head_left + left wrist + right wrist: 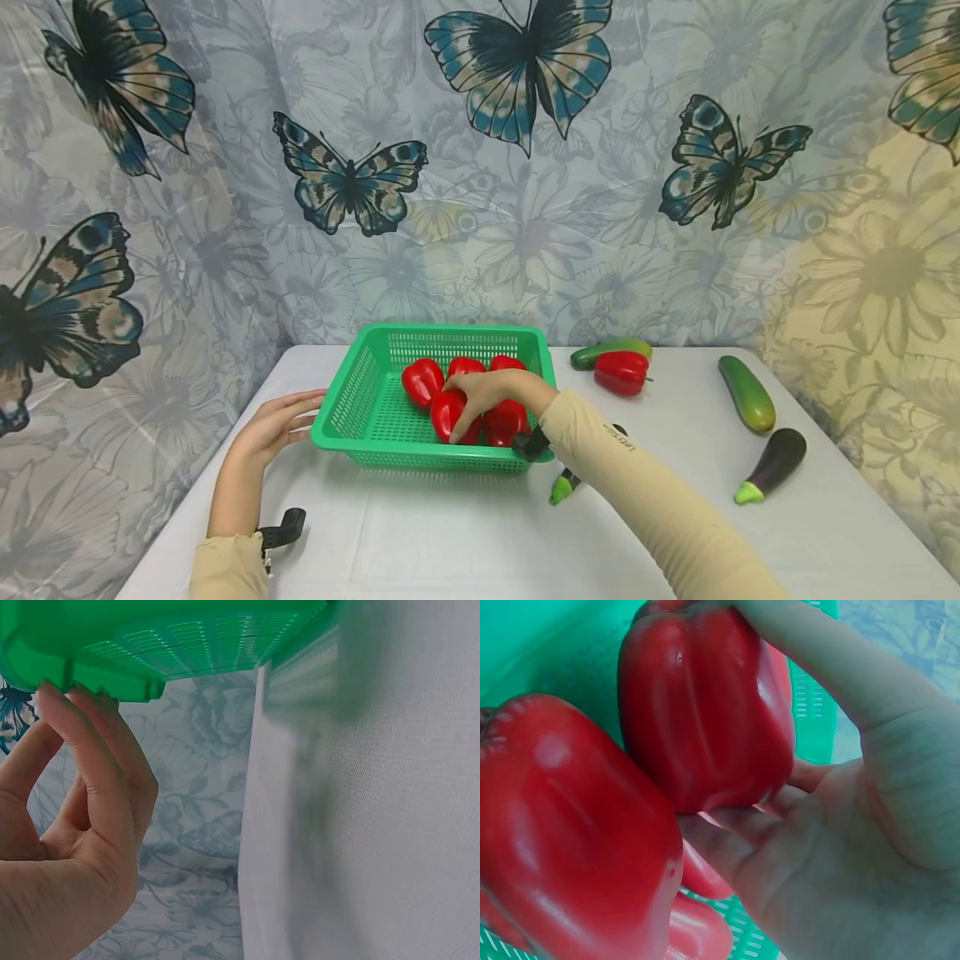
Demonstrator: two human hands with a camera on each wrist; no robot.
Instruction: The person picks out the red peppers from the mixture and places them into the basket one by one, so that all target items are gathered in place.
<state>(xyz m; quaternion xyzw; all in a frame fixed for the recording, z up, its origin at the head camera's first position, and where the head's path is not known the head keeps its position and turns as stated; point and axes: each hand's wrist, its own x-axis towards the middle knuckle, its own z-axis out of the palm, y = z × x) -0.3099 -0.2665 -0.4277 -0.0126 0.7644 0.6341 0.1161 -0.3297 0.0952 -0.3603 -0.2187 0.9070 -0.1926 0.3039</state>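
Note:
My right hand (483, 393) reaches into a green basket (431, 451) and grips a red bell pepper (446, 412), thumb on the near side and fingers around the other. In the right wrist view this held pepper (705, 712) lies between thumb and fingers, beside another red bell pepper (570, 825). Several more red bell peppers, such as one at the left of the group (422, 382), lie in the basket, partly hidden by the hand. At the basket's left end, my left hand (273, 427) touches the rim with its fingertips, fingers extended; the left wrist view shows this contact too.
Right of the basket, a red bell pepper (622, 372) lies against a green cucumber-like vegetable (592, 357). Another such vegetable (747, 393) and an eggplant (776, 462) lie farther right. A second eggplant (562, 487) is partly under the right forearm. Butterfly-print cloth (525, 267) hangs behind the white table (420, 533).

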